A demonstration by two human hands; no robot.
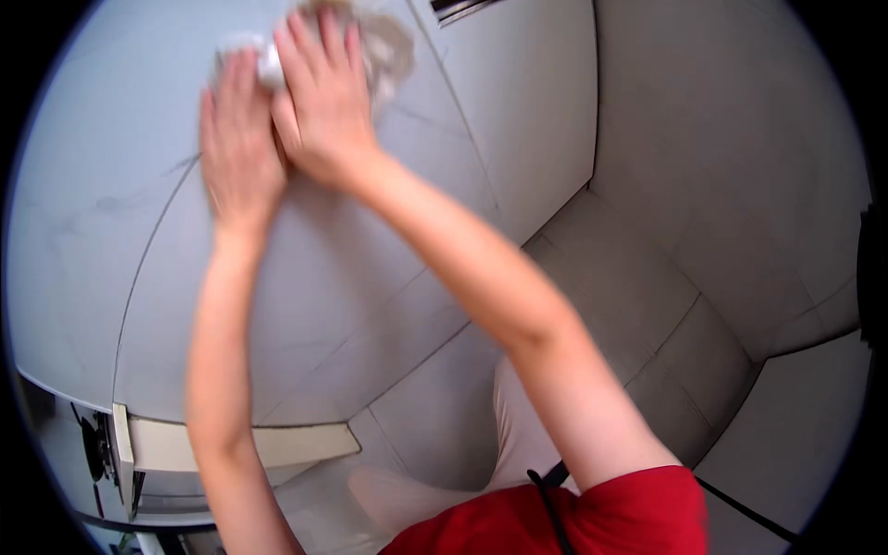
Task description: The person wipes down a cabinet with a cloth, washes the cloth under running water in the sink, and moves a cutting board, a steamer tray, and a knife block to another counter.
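Observation:
Both of my hands are raised against the pale, veined tiled wall [361, 305], at the upper left of the head view. My right hand [324, 106] lies flat over a crumpled white and beige cloth [390, 51], its fingers stretched out and slightly apart. Just beside it, my left hand [242, 148] rests with straight fingers, the fingertips touching the white end of the cloth. Motion blurs the fingertips and the cloth. Part of the cloth is hidden beneath the right hand.
A cream ledge or panel [277, 442] juts out at the lower left, near my left forearm. Dark fittings [97, 449] stand beyond it. A metal strip [461, 9] shows at the top. To the right are a grey wall [721, 139] and a tiled floor [638, 305].

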